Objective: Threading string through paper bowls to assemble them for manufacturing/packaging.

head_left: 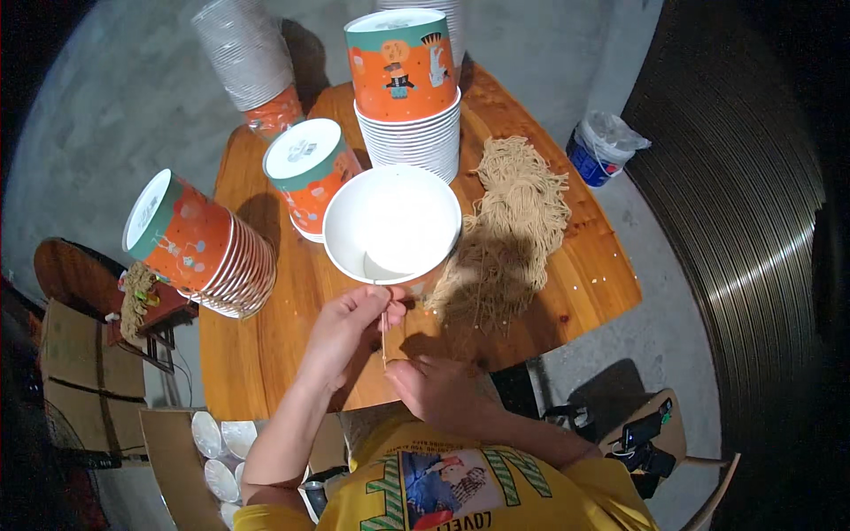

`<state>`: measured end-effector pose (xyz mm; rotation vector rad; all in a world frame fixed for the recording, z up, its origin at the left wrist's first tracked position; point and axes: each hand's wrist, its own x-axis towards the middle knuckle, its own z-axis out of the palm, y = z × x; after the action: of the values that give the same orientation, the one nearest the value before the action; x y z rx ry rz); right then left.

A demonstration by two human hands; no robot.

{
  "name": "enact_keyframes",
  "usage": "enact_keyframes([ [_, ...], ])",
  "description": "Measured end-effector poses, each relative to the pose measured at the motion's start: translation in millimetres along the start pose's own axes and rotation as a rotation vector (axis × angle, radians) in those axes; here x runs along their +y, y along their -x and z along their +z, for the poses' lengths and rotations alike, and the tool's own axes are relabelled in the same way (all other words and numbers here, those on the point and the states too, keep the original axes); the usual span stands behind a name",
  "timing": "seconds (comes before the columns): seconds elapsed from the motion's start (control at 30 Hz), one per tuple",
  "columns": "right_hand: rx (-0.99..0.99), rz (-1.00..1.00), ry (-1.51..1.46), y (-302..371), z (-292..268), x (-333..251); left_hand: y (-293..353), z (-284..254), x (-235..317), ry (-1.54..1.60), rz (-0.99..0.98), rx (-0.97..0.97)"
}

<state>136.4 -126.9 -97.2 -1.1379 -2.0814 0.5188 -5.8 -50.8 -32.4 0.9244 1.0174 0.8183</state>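
A thin tan cord (pixel 384 334) runs between my two hands just above the table's near edge. My left hand (pixel 350 323) pinches its upper part between thumb and fingers. Lower down, my right hand (pixel 440 389) has its fingers closed at the cord's other end. Just beyond my left hand stands a white paper bucket (pixel 392 217) with its mouth facing up. To its right lies a long loose bundle of tan cords (pixel 518 230), partly in shadow.
On the wooden table (pixel 593 292) stand a tall stack of orange and green paper buckets (pixel 403 75), a shorter one (pixel 310 173) and a tilted stack (pixel 199 243). A blue pail (pixel 593 159) sits beyond the right edge. At lower left is a cardboard box (pixel 168 451) with white round containers.
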Motion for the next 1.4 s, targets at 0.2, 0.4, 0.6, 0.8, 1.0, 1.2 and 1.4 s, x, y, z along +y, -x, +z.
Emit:
enact_keyframes([
  [0.2,0.072,-0.013,-0.073,-4,1,-2,4,-5,-7,0.034,-0.020,0.051],
  [0.4,0.021,0.021,-0.033,-5,2,-1,5,1,-4,0.064,-0.028,0.046],
  [0.6,-0.092,0.009,-0.004,-6,2,1,-1,-4,-6,0.136,0.039,0.135],
  [0.8,-0.095,0.043,-0.075,-6,1,0,-2,-4,-4,-0.155,0.115,0.114],
  [1.0,-0.354,0.039,-0.588,-12,-59,-32,11,-18,-39,-0.646,0.774,0.536],
  [1.2,-0.492,-0.021,-0.534,-12,-91,-60,12,24,-48,-0.922,0.891,-0.054],
  [1.4,-0.423,0.063,-0.709,-29,-109,-62,-2,38,-8,-1.258,0.839,0.251],
])
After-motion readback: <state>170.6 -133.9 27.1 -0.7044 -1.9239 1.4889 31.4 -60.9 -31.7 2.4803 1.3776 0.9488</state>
